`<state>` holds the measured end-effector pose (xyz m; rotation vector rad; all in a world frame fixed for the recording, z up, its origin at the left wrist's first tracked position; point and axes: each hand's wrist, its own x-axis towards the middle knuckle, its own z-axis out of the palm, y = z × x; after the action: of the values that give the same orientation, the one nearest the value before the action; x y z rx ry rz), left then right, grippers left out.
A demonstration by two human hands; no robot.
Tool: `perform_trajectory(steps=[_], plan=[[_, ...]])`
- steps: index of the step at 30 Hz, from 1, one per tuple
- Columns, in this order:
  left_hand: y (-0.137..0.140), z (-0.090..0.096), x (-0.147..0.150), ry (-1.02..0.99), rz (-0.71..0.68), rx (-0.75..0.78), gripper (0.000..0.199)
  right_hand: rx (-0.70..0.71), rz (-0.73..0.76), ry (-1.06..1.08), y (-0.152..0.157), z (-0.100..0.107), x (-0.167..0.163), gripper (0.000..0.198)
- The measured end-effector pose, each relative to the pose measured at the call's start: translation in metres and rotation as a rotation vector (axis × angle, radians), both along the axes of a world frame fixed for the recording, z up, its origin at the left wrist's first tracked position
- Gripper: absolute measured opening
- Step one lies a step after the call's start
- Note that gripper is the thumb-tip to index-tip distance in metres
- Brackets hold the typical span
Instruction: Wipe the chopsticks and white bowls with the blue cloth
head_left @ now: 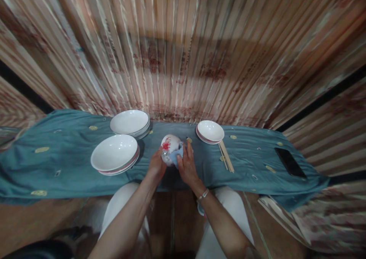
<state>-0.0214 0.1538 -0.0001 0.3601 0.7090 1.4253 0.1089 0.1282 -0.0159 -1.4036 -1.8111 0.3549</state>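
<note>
A white bowl (169, 141) with a red floral pattern is held up over the near middle of the table, its outside turned toward me. My left hand (157, 163) grips the bowl's left edge. On its right side, my right hand (187, 164) is closed on a light blue cloth (177, 155) and presses it against the bowl. The bowl's inside is hidden from me.
Stacked white plates (130, 121) and stacked larger bowls (114, 152) stand on the left. Small stacked bowls (211, 131) sit right of centre, beside wooden chopsticks (226, 158). A black phone (290, 162) lies on the right of the green tablecloth (71, 137). A pleated curtain (177, 60) hangs behind.
</note>
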Motion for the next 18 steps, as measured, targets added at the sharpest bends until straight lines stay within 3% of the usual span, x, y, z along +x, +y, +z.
perform_trajectory(steps=[9, 18], plan=[[-0.003, 0.007, 0.000, 0.036, 0.041, -0.036, 0.019, 0.001, -0.024, 0.074, -0.012, -0.006, 0.001, 0.054], [-0.008, 0.017, 0.011, 0.113, 0.042, -0.005, 0.019, 0.069, 0.000, 0.121, -0.018, 0.033, 0.007, 0.052]])
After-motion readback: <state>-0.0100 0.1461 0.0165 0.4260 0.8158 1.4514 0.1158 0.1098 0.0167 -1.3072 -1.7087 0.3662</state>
